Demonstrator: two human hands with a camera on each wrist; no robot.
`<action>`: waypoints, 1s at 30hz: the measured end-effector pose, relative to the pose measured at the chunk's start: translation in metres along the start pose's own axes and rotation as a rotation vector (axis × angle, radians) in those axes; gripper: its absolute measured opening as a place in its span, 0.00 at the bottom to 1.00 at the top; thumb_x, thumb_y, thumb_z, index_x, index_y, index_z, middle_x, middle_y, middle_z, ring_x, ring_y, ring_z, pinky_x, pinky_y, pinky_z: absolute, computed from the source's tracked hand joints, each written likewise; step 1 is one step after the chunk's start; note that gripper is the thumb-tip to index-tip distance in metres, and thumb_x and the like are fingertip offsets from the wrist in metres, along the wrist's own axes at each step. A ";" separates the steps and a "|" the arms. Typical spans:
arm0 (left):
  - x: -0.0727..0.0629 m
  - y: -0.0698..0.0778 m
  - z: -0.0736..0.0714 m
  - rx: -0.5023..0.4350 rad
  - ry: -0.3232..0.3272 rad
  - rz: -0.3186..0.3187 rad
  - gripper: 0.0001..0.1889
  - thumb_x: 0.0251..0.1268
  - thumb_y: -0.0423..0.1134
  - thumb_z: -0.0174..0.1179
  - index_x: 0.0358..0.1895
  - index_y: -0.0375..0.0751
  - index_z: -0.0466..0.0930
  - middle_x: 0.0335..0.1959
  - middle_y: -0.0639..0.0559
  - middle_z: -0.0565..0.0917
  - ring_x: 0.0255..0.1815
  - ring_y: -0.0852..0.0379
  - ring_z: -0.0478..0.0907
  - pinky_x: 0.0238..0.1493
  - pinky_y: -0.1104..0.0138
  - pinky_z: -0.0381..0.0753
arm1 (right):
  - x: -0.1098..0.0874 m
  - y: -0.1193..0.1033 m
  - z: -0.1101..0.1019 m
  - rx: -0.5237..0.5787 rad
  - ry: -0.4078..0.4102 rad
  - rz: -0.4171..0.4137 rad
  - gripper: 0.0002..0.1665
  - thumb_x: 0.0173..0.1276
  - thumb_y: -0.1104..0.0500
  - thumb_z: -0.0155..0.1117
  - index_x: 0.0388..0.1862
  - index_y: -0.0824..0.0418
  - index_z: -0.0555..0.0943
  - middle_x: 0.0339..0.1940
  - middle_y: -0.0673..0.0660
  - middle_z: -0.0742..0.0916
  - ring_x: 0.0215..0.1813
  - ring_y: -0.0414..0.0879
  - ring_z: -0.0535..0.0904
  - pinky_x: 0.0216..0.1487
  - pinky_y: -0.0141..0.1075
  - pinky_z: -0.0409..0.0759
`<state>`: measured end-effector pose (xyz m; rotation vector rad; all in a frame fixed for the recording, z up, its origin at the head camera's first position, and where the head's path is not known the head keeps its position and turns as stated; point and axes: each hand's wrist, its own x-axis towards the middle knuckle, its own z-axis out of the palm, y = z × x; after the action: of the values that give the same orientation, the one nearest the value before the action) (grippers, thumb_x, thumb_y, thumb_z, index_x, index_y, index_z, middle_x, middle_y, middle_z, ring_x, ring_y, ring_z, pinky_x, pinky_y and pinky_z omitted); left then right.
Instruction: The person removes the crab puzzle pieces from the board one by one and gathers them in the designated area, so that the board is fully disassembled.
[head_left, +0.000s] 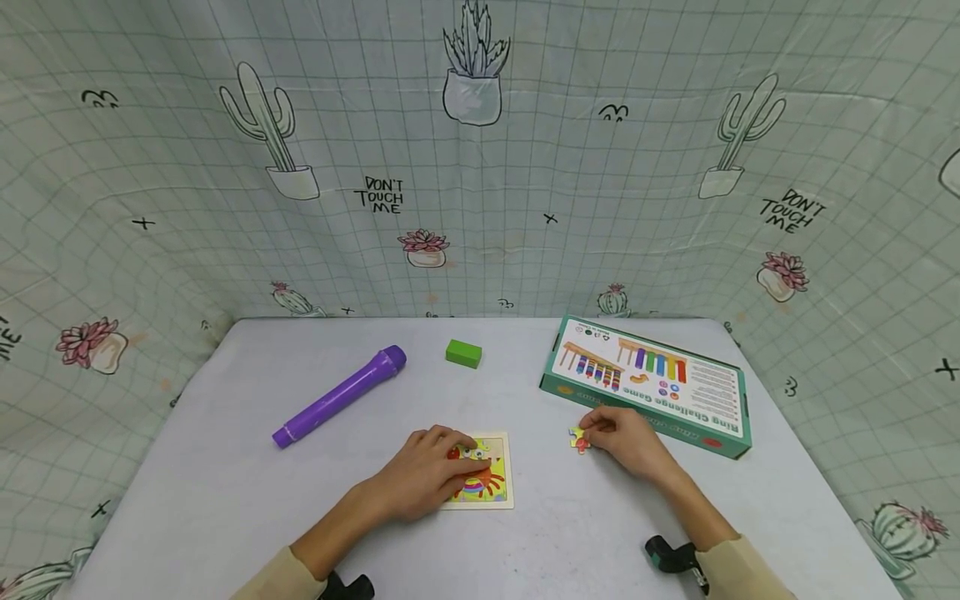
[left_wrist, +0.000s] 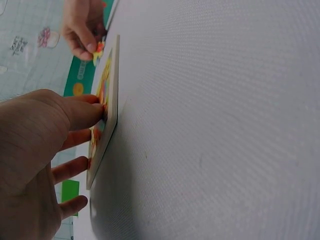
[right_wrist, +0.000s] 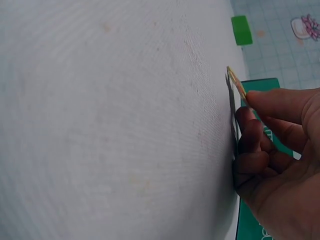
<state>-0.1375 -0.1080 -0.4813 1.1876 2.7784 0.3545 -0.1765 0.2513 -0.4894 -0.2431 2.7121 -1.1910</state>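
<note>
A small square jigsaw puzzle board [head_left: 507,475] with a bright yellow, red and rainbow picture lies on the white table. My left hand [head_left: 429,473] rests on its left part, fingers spread across the picture and hiding some of it. In the left wrist view, the thumb and fingertips of that hand [left_wrist: 37,145] touch the board's surface [left_wrist: 113,90]. To the right, my right hand [head_left: 626,439] pinches a yellow and red puzzle piece [head_left: 578,440] between thumb and finger. The right wrist view shows this thin piece [right_wrist: 235,81] tilted, just off the table.
A green and white game box [head_left: 652,383] lies behind my right hand. Farther back stands a green block [head_left: 463,353], and a purple tube-shaped stick [head_left: 341,396] lies at the left. A patterned cloth [head_left: 480,167] hangs behind the table [head_left: 555,550].
</note>
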 end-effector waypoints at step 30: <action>-0.001 -0.002 0.001 -0.014 -0.027 -0.023 0.23 0.77 0.48 0.54 0.71 0.72 0.71 0.68 0.56 0.71 0.70 0.50 0.63 0.66 0.46 0.65 | -0.001 -0.003 -0.001 -0.186 0.070 -0.031 0.09 0.64 0.63 0.72 0.43 0.58 0.85 0.34 0.49 0.84 0.36 0.42 0.76 0.37 0.33 0.76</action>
<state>-0.1379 -0.1096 -0.4827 1.1480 2.7599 0.3526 -0.1754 0.2502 -0.4869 -0.2736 2.8935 -0.9718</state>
